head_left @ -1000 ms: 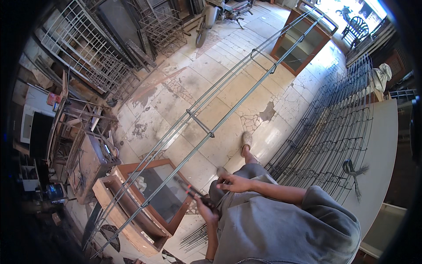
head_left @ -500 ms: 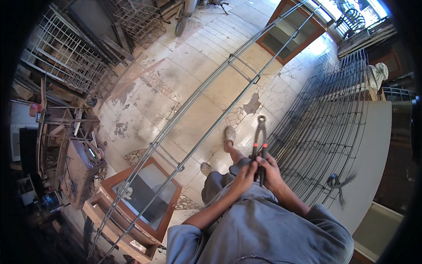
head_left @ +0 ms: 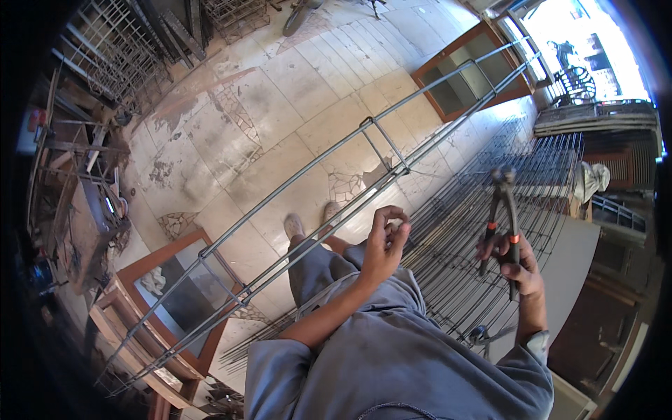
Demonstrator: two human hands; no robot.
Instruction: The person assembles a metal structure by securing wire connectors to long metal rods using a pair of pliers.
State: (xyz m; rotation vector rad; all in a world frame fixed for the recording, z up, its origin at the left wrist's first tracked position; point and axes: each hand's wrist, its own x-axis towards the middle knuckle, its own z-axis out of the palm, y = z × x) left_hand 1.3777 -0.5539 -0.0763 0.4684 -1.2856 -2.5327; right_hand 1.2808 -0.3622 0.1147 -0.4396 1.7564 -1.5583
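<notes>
My right hand (head_left: pixel 521 269) grips a pair of end-cutting pincers (head_left: pixel 505 206), dark metal with orange bands on the handles. Their head points away from me and the handles are spread somewhat. My left hand (head_left: pixel 383 245) is raised in front of my body, fingers curled towards the thumb; whatever they may pinch is too small to make out. Beyond the left hand, a long steel rebar cage (head_left: pixel 308 259) with rectangular stirrups runs diagonally from lower left to upper right. Neither hand touches it.
Beneath the cage's ends stand wood-framed glass panels, one near (head_left: pixel 201 350) and one far (head_left: pixel 432 108). A stack of rebar cages or mesh (head_left: pixel 483 231) lies right of me. Metal grids (head_left: pixel 115 66) and an old wooden frame pile (head_left: pixel 77 168) line the left.
My right hand has carried the pincers rightwards, over the rebar stack. My left hand has come away from them. The view has shifted, and the cage now crosses nearer my body.
</notes>
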